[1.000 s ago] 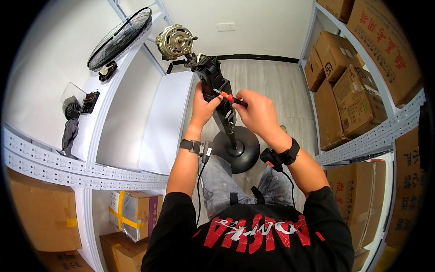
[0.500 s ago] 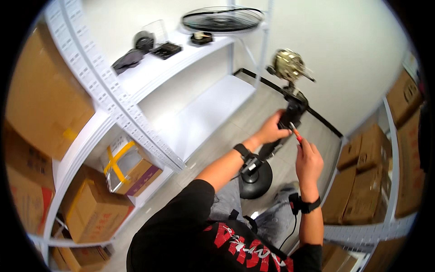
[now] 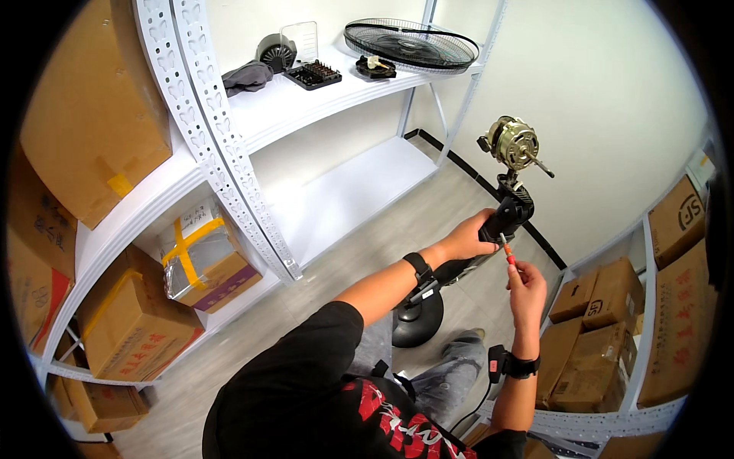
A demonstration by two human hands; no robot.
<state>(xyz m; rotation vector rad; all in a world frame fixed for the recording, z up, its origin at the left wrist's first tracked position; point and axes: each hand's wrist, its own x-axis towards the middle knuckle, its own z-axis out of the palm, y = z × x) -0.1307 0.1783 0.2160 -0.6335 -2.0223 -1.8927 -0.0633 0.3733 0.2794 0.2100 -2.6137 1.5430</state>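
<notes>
A partly dismantled standing fan rises in front of me, with its bare metal motor (image 3: 515, 144) on top of a black neck (image 3: 508, 217) and a round black base (image 3: 419, 320) on the floor. My left hand (image 3: 464, 236) is wrapped round the black neck below the motor. In my right hand (image 3: 527, 291) is a screwdriver (image 3: 510, 254) with a red-orange handle, pinched between the fingers. Its tip meets the front of the neck beside my left thumb; the screw itself is too small to make out.
On the white shelf (image 3: 306, 107) lie a fan grille (image 3: 413, 46), a bit set in a black case (image 3: 313, 75), a small black part (image 3: 375, 67), a dark round cover (image 3: 276, 53) and a grey cloth (image 3: 248, 77). Cardboard boxes (image 3: 141, 329) fill racks on both sides.
My view has shifted, so the fan and shelf appear moved within it. My left hand keeps its grip on the neck, and the screwdriver stays at the same spot.
</notes>
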